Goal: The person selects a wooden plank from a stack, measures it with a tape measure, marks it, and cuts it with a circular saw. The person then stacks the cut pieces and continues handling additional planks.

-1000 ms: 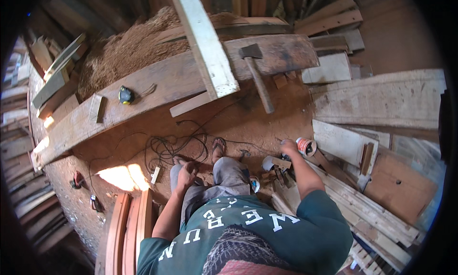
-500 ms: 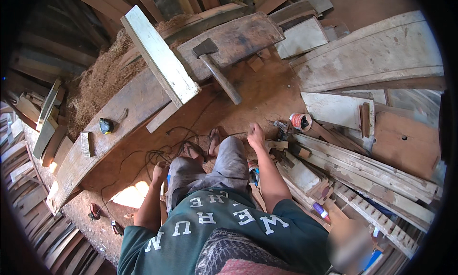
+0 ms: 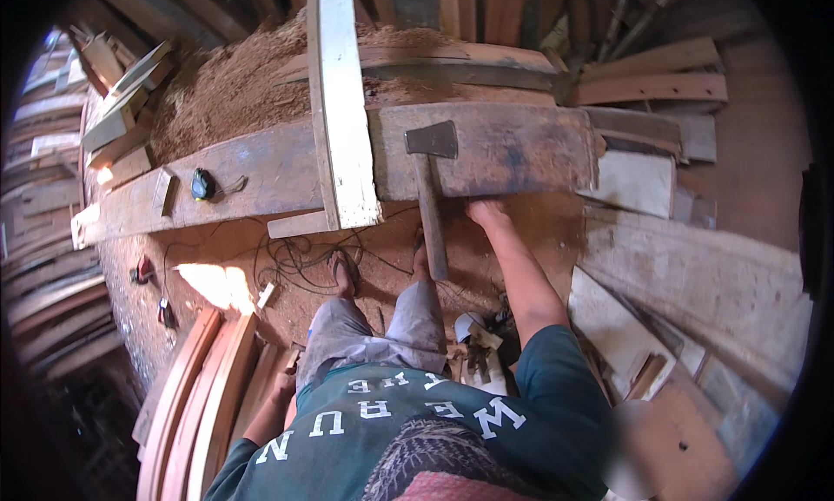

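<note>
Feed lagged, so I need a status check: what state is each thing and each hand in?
Right hand: open, resting at the edge of the dark slab.
Left hand: down by the curved boards, grip unclear.
Mallet: unheld, leaning on the slab.
White plank: lying across the beam.

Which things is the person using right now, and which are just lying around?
In use:
- right hand, by the edge of the big plank
- hammer, nearest that hand, untouched

Lying about:
- white board
- sawdust pile
- black tape measure
- tangled cable
- curved boards, beside the left hand
</note>
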Available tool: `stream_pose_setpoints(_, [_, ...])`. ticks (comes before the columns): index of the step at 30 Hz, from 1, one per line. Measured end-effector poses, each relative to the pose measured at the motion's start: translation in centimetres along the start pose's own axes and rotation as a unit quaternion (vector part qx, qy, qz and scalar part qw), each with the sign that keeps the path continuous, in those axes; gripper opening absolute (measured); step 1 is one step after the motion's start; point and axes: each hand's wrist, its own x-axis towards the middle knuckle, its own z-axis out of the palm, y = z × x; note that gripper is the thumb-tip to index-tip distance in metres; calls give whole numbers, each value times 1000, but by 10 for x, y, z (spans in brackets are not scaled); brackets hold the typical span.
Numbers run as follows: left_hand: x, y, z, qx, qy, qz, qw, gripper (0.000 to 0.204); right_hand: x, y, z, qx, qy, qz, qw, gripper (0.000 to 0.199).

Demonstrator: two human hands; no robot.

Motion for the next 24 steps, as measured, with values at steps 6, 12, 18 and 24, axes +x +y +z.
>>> stream_pose_setpoints(6, [-19, -42, 52, -300, -42, -56, 951, 34, 45, 47, 46, 126, 73, -118, 982, 58])
stream_pose_setpoints(12, [-48, -18, 95, -226, -31, -79, 970, 40, 40, 32, -6, 81, 144, -125, 978, 55])
stream_pose_setpoints(18, [-32, -3, 100, -350, 10, -130, 928, 35, 37, 27, -32, 95, 91, -128, 983, 55])
stream_pose_setpoints(24, [-32, -22, 107, -137, 0, 6, 991, 38, 35, 25, -34, 64, 61, -116, 989, 55])
